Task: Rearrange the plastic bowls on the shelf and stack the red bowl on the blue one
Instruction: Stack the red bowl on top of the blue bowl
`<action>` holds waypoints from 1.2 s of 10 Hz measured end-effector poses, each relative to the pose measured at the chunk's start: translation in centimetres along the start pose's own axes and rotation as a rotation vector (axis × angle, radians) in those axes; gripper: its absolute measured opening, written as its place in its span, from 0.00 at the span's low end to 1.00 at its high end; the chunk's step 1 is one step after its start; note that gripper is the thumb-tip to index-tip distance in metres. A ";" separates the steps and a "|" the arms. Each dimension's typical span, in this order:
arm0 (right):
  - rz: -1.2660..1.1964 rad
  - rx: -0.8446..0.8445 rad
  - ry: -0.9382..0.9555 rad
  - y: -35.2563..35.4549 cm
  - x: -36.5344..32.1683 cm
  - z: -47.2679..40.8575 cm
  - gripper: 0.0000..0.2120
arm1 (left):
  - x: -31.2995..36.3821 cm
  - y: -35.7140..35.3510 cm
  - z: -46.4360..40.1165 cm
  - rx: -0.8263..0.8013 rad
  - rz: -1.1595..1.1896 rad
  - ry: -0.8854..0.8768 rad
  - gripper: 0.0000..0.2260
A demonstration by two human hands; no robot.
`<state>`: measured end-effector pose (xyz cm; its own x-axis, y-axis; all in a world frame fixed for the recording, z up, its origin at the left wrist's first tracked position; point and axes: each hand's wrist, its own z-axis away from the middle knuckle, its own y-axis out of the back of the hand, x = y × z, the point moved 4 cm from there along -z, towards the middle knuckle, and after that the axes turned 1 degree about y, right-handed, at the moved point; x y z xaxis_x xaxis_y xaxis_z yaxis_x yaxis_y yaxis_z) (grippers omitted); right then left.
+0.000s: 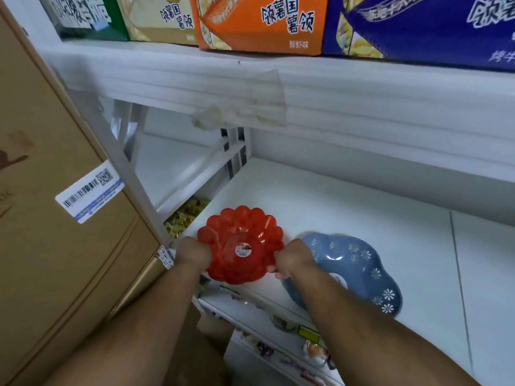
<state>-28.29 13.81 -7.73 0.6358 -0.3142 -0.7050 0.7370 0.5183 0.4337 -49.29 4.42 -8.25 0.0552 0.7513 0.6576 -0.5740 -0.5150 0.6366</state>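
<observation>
A translucent red bowl [241,240] with a scalloped rim and a round sticker in its middle is at the left front of the white shelf [348,218]. My left hand [193,253] grips its left rim and my right hand [292,259] grips its right rim. Whether the bowl rests on the shelf or is lifted off it I cannot tell. Just to its right sits a blue bowl [359,270] with white flower marks, lying on the shelf near the front edge. My right wrist and forearm cover the blue bowl's left side.
A large cardboard box [55,190] with a barcode label stands at the left. The upper shelf carries orange [262,23], yellow and blue snack cartons. Small packaged goods show on lower shelves below the front edge. The white shelf stretches back and right behind the bowls.
</observation>
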 end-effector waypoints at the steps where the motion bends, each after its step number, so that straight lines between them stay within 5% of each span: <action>1: -0.030 0.054 0.013 0.0 0.1 0.3 0.07 | -0.5 0.2 -0.7 0.043 0.084 -0.039 0.14; 3: -0.031 0.093 0.094 2.1 -1.3 1.4 0.11 | 1.4 1.4 0.8 0.101 0.244 -0.105 0.14; 5: -0.099 0.200 0.211 7.0 -0.4 4.0 0.15 | 3.9 -0.3 2.5 -0.039 0.511 -0.156 0.15; 8: -0.176 0.382 0.188 13.2 7.3 5.4 0.11 | 5.0 -6.1 8.4 -0.247 0.443 -0.225 0.11; 12: -0.124 0.412 0.094 15.5 15.2 6.1 0.13 | 2.0 -10.9 11.7 -0.403 0.288 -0.227 0.06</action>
<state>-5.78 12.25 -8.31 0.5271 -0.2708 -0.8055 0.8485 0.1151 0.5165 -33.38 6.69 -9.13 -0.0015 0.4725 0.8814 -0.8574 -0.4542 0.2420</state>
